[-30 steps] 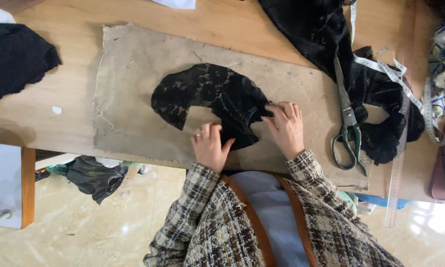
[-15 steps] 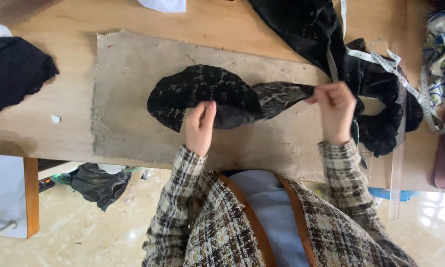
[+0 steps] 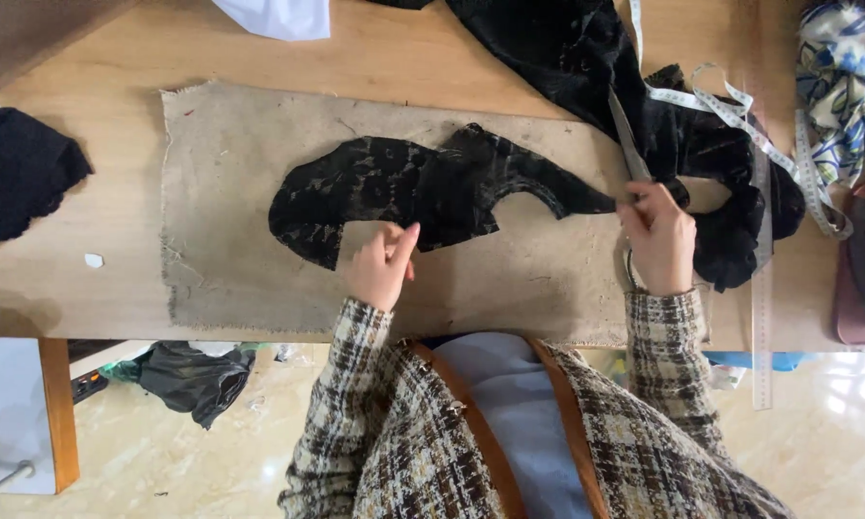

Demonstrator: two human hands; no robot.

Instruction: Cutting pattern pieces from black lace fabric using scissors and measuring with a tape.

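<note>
Pressing my left hand [image 3: 379,264] flat-fingered on the black lace piece [image 3: 423,187], which is lying spread on the beige cloth mat [image 3: 221,144], I am pinching its narrow right end with my right hand [image 3: 658,235], beside the scissors [image 3: 629,144].

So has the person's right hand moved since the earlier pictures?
Yes. The right hand went rightward, from the middle of the beige canvas mat to its right edge, pulling the curved black lace fabric piece open.

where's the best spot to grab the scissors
Probably by the handle loops, coming from the near table edge. The scissors point blade-away across the black fabric, and the handles sit under the right hand, mostly hidden.
</note>
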